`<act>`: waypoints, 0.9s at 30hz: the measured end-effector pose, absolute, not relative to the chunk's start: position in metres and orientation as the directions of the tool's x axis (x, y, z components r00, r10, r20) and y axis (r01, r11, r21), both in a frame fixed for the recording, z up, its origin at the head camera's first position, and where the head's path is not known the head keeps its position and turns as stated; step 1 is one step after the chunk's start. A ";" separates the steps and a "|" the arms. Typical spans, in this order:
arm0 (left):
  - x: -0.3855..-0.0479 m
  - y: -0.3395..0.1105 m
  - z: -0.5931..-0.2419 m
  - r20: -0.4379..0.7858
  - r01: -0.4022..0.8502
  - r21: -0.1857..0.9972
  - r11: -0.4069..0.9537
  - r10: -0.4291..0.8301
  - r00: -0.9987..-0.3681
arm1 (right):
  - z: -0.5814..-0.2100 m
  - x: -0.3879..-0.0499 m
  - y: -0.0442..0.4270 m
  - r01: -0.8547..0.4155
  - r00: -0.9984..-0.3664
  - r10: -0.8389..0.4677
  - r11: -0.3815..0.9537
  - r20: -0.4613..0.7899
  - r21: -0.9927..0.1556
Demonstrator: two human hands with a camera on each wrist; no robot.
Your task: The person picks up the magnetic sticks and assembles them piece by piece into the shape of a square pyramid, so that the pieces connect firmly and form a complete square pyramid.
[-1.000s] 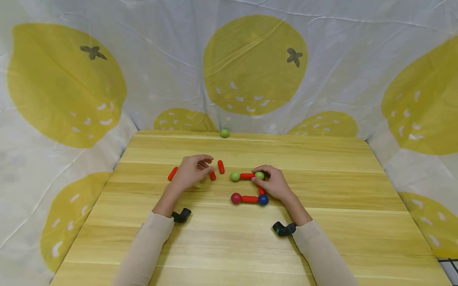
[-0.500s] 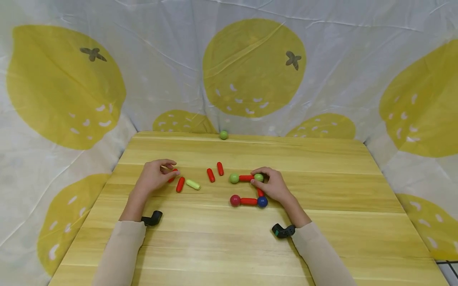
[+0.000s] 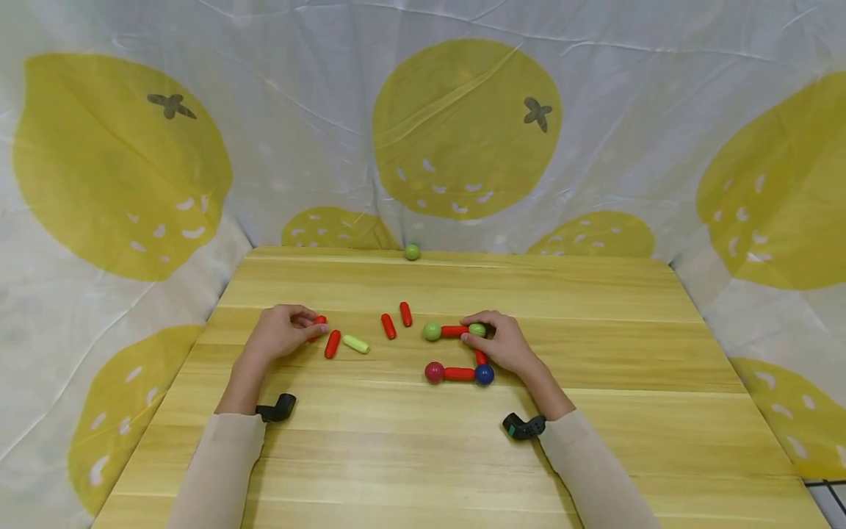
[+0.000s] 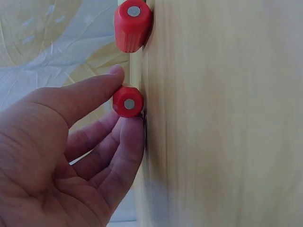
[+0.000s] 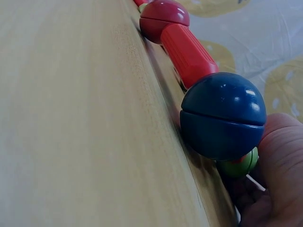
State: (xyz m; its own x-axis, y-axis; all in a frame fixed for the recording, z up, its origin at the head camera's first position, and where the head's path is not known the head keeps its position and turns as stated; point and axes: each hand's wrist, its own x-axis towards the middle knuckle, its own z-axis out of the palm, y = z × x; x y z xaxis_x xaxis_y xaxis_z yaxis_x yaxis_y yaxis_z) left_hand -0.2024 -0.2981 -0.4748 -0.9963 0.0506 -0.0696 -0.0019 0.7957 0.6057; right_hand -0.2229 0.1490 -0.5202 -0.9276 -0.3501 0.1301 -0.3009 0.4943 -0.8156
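Note:
My left hand pinches a red magnetic rod between thumb and fingers, low over the wood at the left. Close by lie a second red rod and a pale green rod. My right hand holds a green ball at one corner of a three-sided shape. From that ball a red rod reaches left to another green ball. A further rod, partly hidden by the hand, leads to a blue ball. One more red rod joins blue to a crimson ball.
Two loose red rods lie mid-table, one slightly nearer than the other. A lone green ball sits at the back edge of the wooden table. A lemon-print cloth hangs behind and at both sides.
My left hand has moved left from beside the mid-table rods to the leftmost red rod, and its fingers have closed on it. My right hand stays at the green ball.

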 end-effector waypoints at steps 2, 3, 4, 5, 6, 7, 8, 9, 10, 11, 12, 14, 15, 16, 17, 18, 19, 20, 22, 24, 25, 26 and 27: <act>-0.201 -0.296 -0.473 -0.061 0.005 0.611 0.791 0.054 -0.997 | -0.520 -0.223 0.150 -0.304 -0.926 -0.353 0.493 0.132 -0.815; -0.201 -0.294 -0.472 -0.053 0.013 0.618 0.786 0.058 -0.997 | -0.520 -0.223 0.150 -0.309 -0.925 -0.354 0.491 0.138 -0.815; -0.200 -0.292 -0.471 -0.048 0.018 0.626 0.780 0.062 -0.997 | -0.520 -0.224 0.150 -0.312 -0.924 -0.354 0.489 0.142 -0.814; -0.200 -0.288 -0.469 -0.045 0.023 0.635 0.772 0.067 -0.997 | -0.520 -0.223 0.151 -0.315 -0.924 -0.354 0.490 0.145 -0.813; -0.199 -0.285 -0.467 -0.044 0.026 0.647 0.762 0.071 -0.996 | -0.520 -0.223 0.151 -0.320 -0.923 -0.354 0.488 0.150 -0.812; -0.198 -0.280 -0.465 -0.049 0.023 0.664 0.747 0.074 -0.996 | -0.520 -0.223 0.151 -0.323 -0.923 -0.354 0.489 0.154 -0.810; -0.197 -0.275 -0.463 -0.053 0.022 0.681 0.732 0.080 -0.995 | -0.520 -0.223 0.151 -0.326 -0.922 -0.353 0.489 0.158 -0.809; -0.195 -0.269 -0.461 -0.060 0.020 0.701 0.712 0.087 -0.994 | -0.519 -0.223 0.151 -0.327 -0.922 -0.353 0.490 0.159 -0.808; -0.194 -0.263 -0.458 -0.068 0.018 0.722 0.691 0.098 -0.993 | -0.520 -0.224 0.151 -0.326 -0.922 -0.353 0.491 0.158 -0.808; -0.192 -0.256 -0.455 -0.076 0.017 0.741 0.671 0.109 -0.991 | -0.520 -0.224 0.150 -0.326 -0.922 -0.354 0.493 0.156 -0.807; -0.190 -0.248 -0.453 -0.083 0.016 0.761 0.649 0.122 -0.989 | -0.520 -0.225 0.150 -0.325 -0.922 -0.355 0.493 0.154 -0.807; -0.187 -0.232 -0.450 -0.096 0.021 0.789 0.615 0.156 -0.983 | -0.521 -0.225 0.150 -0.325 -0.921 -0.360 0.495 0.150 -0.806; -0.185 -0.223 -0.449 -0.106 0.020 0.801 0.598 0.175 -0.979 | -0.521 -0.226 0.150 -0.323 -0.920 -0.363 0.496 0.146 -0.806; -0.184 -0.214 -0.448 -0.114 0.022 0.809 0.587 0.192 -0.975 | -0.521 -0.226 0.150 -0.323 -0.919 -0.367 0.497 0.142 -0.805; -0.183 -0.205 -0.450 -0.117 0.028 0.813 0.582 0.211 -0.971 | -0.521 -0.226 0.150 -0.323 -0.918 -0.371 0.499 0.139 -0.804; -0.183 -0.196 -0.451 -0.126 0.031 0.816 0.577 0.230 -0.965 | -0.522 -0.226 0.150 -0.322 -0.917 -0.375 0.499 0.135 -0.804; -0.182 -0.188 -0.453 -0.133 0.034 0.819 0.573 0.247 -0.960 | -0.522 -0.226 0.150 -0.325 -0.915 -0.380 0.499 0.135 -0.803; -0.182 -0.180 -0.455 -0.139 0.036 0.821 0.569 0.261 -0.955 | -0.522 -0.226 0.150 -0.322 -0.915 -0.381 0.499 0.129 -0.805; -0.182 -0.166 -0.460 -0.152 0.033 0.827 0.562 0.280 -0.948 | -0.521 -0.226 0.149 -0.323 -0.913 -0.389 0.498 0.126 -0.805; -0.182 -0.154 -0.465 -0.165 0.024 0.835 0.550 0.291 -0.942 | -0.521 -0.226 0.148 -0.323 -0.912 -0.392 0.495 0.125 -0.807; -0.182 -0.149 -0.467 -0.171 0.015 0.842 0.539 0.293 -0.941 | -0.521 -0.226 0.148 -0.322 -0.912 -0.392 0.494 0.124 -0.808; -0.183 -0.144 -0.469 -0.172 0.010 0.848 0.530 0.293 -0.940 | -0.521 -0.226 0.148 -0.317 -0.913 -0.389 0.493 0.121 -0.810; -0.183 -0.140 -0.472 -0.177 0.000 0.854 0.520 0.292 -0.940 | -0.521 -0.226 0.148 -0.317 -0.914 -0.388 0.493 0.121 -0.810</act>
State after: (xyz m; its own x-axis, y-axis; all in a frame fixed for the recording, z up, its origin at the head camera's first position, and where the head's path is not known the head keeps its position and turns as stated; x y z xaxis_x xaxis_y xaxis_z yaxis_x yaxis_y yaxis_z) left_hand -0.1832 -0.1400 -0.4717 -0.9399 0.2917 -0.1774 0.0000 0.5196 0.8544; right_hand -0.2260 0.1483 -0.5209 -0.9136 -0.3883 0.1209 -0.3169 0.4935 -0.8099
